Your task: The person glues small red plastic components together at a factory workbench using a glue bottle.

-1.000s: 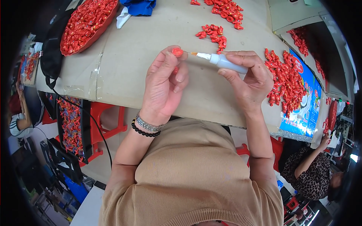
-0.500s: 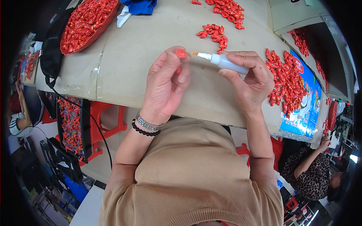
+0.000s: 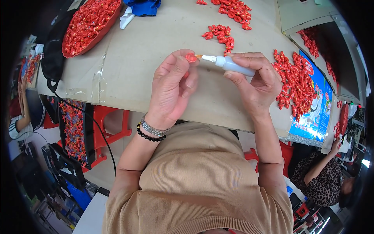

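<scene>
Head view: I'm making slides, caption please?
Left hand holds a red piece; right hand points a pale bottle at it.

Broad bare tabletop (image 3: 128,50) is stretching left of the left hand (image 3: 170,84), running up to the red basin (image 3: 106,31) and the blue cloth (image 3: 144,7). Across to the right hand (image 3: 260,87), the squeeze bottle (image 3: 237,67) is barring the way, its tip right by the round red piece (image 3: 190,57). Beyond, a small figurine cluster (image 3: 221,32) is crowding the passage; rightward, a big figurine pile (image 3: 294,84) is walling off that flank. Below the bottle, room is lying free toward the tan top (image 3: 198,167).
</scene>
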Tool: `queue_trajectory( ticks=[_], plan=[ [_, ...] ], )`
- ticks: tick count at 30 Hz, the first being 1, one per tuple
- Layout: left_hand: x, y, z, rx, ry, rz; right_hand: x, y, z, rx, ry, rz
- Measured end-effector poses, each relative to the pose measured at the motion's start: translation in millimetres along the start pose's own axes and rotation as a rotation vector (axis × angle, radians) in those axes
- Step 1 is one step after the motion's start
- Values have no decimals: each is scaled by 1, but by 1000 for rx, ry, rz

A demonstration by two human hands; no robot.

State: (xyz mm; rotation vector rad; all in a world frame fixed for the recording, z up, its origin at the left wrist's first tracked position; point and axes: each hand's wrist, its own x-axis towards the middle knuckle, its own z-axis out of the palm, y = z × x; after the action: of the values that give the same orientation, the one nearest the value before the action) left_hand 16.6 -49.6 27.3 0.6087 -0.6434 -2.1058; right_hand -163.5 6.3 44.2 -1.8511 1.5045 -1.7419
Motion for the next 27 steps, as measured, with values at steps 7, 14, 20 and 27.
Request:
queue_trajectory(
  ticks=[7,14,20,27],
  plan=[
    [1,0,-2,-26,-15,4,-2,0,0,39,40,29],
    [3,1,-4,-132,-32,9,-1,-2,0,39,1,22],
    [3,0,-7,-156,-49,4,-2,-2,0,27,-20,10],
    [4,0,-8,-157,-55,7,-3,-3,-2,4,-85,24]
  ],
)
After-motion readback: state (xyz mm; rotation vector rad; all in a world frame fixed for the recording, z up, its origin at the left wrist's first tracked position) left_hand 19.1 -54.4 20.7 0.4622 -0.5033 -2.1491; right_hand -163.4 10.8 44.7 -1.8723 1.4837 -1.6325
